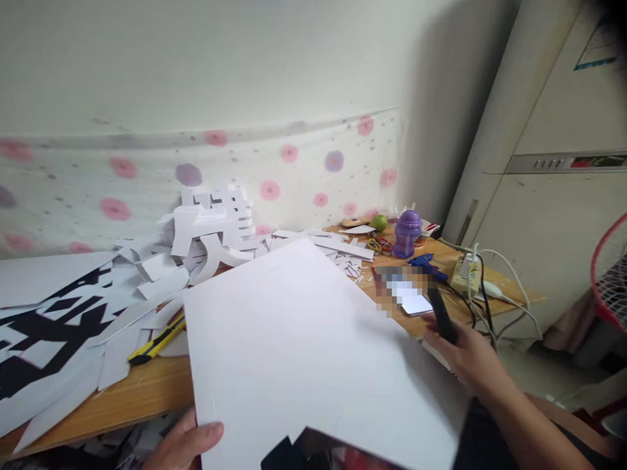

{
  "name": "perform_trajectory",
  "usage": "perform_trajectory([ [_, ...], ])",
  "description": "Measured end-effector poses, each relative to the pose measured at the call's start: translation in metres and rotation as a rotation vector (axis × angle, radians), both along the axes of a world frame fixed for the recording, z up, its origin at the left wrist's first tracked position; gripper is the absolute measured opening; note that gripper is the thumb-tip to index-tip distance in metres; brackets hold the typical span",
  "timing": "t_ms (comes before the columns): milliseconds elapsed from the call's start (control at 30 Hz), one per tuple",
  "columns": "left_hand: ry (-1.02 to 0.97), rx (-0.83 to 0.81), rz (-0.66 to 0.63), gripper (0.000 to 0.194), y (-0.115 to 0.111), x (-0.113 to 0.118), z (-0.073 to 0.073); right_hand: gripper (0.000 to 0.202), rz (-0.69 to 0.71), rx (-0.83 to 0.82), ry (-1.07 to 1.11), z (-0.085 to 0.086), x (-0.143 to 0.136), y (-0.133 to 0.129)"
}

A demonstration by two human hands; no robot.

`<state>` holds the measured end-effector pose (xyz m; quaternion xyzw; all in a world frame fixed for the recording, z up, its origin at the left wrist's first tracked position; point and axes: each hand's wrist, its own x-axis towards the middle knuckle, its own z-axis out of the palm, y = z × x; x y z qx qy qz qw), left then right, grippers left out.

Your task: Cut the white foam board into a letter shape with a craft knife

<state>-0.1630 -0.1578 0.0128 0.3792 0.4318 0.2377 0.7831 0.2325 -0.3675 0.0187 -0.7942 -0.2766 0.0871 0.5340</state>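
Note:
A large white board [304, 326] rises tilted over the table's front edge. My left hand [183, 440] grips its lower left edge, thumb on the top face. At the board's bottom, dark angular shapes [294, 450] and a bit of red show; I cannot tell whether they lie on it or behind a cut-out. My right hand [465, 352], beside the board's right edge, is closed on a black bar-shaped object [441, 316] whose kind I cannot make out. Just beyond it lies a phone with a lit screen [416, 303], partly blurred out.
White paper cut-outs [210, 222] and scraps pile up at the back of the wooden table [147, 385]. A yellow utility knife [157, 341] lies left of the board. Scissors [379, 245], a purple bottle [407, 234], a blue glue gun [425, 264] and a power strip with cables [465, 274] stand right.

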Motion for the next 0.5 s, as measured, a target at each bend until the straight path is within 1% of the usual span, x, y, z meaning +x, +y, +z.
perform_trajectory([
  [67, -0.019, 0.063, -0.115, 0.067, 0.009, 0.007, 0.002, 0.041, 0.074, -0.047, 0.038, -0.007, -0.004, -0.001],
  [100, -0.03, 0.101, -0.171, 0.063, 0.014, 0.014, 0.005, 0.042, 0.089, -0.054, 0.042, -0.01, -0.008, -0.001],
  [167, -0.027, 0.196, -0.277, 0.057, 0.026, 0.031, 0.013, 0.046, 0.06, -0.041, 0.024, -0.018, -0.016, 0.001],
  [200, 0.007, 0.268, -0.309, 0.053, 0.035, 0.04, 0.018, 0.048, 0.03, -0.026, 0.011, -0.022, -0.02, 0.004],
  [233, 0.062, 0.357, -0.332, 0.052, 0.045, 0.05, 0.023, 0.049, 0.0, -0.011, 0.0, -0.025, -0.024, 0.007],
  [267, 0.148, 0.486, -0.356, 0.052, 0.057, 0.059, 0.028, 0.051, -0.021, -0.001, -0.007, -0.028, -0.029, 0.012],
  [300, 0.268, 0.664, -0.364, 0.055, 0.071, 0.068, 0.032, 0.052, -0.035, 0.003, -0.009, -0.031, -0.033, 0.017],
  [333, 0.329, 0.741, -0.336, 0.056, 0.086, 0.078, 0.036, 0.052, -0.045, 0.004, -0.01, -0.034, -0.039, 0.024],
  [433, 0.516, 0.871, -0.266, 0.054, 0.135, 0.106, 0.047, 0.053, -0.059, -0.012, -0.003, -0.042, -0.058, 0.048],
  [500, 0.641, 0.974, -0.244, 0.048, 0.168, 0.124, 0.054, 0.055, -0.031, -0.03, 0.015, -0.046, -0.072, 0.062],
])
